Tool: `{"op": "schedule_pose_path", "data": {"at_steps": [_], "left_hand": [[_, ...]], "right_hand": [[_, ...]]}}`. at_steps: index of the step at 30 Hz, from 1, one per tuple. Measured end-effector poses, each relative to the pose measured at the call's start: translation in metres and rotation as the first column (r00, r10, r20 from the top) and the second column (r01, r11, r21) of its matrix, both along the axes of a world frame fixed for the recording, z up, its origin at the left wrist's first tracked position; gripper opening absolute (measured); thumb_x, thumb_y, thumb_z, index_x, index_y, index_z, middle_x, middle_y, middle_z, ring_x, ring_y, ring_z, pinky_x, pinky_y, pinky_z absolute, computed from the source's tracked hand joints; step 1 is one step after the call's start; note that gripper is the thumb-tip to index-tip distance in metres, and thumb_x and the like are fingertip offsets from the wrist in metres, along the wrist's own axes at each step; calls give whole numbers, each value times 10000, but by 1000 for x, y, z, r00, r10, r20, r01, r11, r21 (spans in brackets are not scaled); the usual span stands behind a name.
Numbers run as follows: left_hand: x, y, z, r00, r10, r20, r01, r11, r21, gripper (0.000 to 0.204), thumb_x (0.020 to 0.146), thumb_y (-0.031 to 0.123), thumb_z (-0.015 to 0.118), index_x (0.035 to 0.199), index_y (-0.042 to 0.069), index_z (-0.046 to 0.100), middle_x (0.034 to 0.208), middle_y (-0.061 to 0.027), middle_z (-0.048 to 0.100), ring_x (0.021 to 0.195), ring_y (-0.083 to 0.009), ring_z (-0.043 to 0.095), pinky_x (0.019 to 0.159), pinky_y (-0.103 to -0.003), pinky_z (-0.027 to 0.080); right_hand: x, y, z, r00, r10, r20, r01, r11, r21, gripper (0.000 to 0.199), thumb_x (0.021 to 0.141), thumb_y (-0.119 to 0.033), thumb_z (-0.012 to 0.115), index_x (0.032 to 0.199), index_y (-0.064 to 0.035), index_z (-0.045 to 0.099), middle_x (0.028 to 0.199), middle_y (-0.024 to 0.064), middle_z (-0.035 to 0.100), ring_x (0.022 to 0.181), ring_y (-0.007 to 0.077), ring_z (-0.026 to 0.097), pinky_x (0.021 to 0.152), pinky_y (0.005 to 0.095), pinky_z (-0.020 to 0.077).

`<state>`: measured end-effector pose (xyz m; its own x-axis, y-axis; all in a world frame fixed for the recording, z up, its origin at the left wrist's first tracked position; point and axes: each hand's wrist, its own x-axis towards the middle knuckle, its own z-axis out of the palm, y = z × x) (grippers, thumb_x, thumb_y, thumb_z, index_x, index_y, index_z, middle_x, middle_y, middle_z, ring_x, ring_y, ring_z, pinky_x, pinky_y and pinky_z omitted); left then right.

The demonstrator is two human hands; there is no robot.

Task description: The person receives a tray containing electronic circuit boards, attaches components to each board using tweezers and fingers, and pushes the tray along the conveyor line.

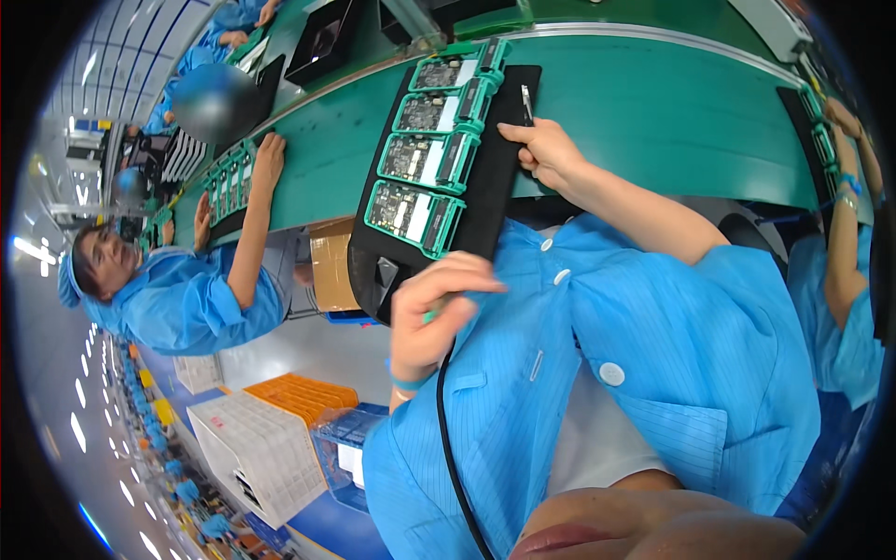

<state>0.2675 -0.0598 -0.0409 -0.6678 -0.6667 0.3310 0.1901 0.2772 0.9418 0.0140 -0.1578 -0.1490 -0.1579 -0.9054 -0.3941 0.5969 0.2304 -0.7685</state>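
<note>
My right hand (553, 155) is closed around a slim black tool with a silvery tip (526, 105), which points away from me over the right side of a black tray (500, 173). The tool's exact kind does not show. Several green frames (407, 213) holding circuit boards stand in a row on the tray, running away from me. My left hand (434, 313) is in front of the tray's near end, close to my jacket, with its fingers bent and smeared by motion. A small green patch (430, 315) shows by its palm; I cannot tell whether it is held.
The tray lies on a green workbench (644, 112) with a metal rail along its far side. A co-worker (191, 289) at the left handles similar green frames (229, 185); another person's arms (845, 205) are at the right. A black cord (448, 439) hangs along my jacket. Crates (261, 453) and a cardboard box (333, 266) stand at left.
</note>
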Motion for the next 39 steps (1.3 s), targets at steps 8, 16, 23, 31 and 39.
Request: {"op": "schedule_pose_path", "data": {"at_steps": [8,16,23,31,39], "left_hand": [[118,-95,-120,248,918,309,-623,395,-675,392,929,230,699,1205,-46,656,1182,-246,671,1093,-414,630,956,-455,491],[3,-75,-112,780,428,456,-511,856,71,369,891,216,774,1143,-23,649,846,-62,678,749,-119,594,668,-308,513],[-43,-73,-97,890,29,456,-182,938,296,339,861,144,795,1098,-12,608,920,-76,663,848,-142,633,748,-298,526],[-49,-156,-40,663,91,743,107,971,-214,353,881,167,749,1188,23,649,904,-148,729,841,-239,710,759,-364,559],[-131,-294,-73,754,523,398,-207,764,-611,277,982,156,624,1221,25,676,1055,-209,698,980,-395,673,852,-419,532]], "right_hand": [[-13,-16,19,998,41,-58,-38,998,45,281,855,-110,798,763,-98,533,646,-30,428,458,74,301,432,281,224],[-147,-32,6,885,-14,-465,24,1000,15,224,863,-185,778,717,-124,620,540,-72,453,412,58,321,401,276,220],[-207,16,-16,678,-98,-729,112,993,-29,380,878,-182,730,606,-168,465,535,-92,381,430,51,301,422,284,176],[-188,13,-4,459,-101,-882,122,991,-50,517,908,-208,707,1274,133,575,1281,260,648,1164,260,647,990,348,504],[-184,29,5,427,-87,-900,115,993,-41,288,891,-205,734,1019,23,615,763,73,567,702,182,541,659,355,459]]}}
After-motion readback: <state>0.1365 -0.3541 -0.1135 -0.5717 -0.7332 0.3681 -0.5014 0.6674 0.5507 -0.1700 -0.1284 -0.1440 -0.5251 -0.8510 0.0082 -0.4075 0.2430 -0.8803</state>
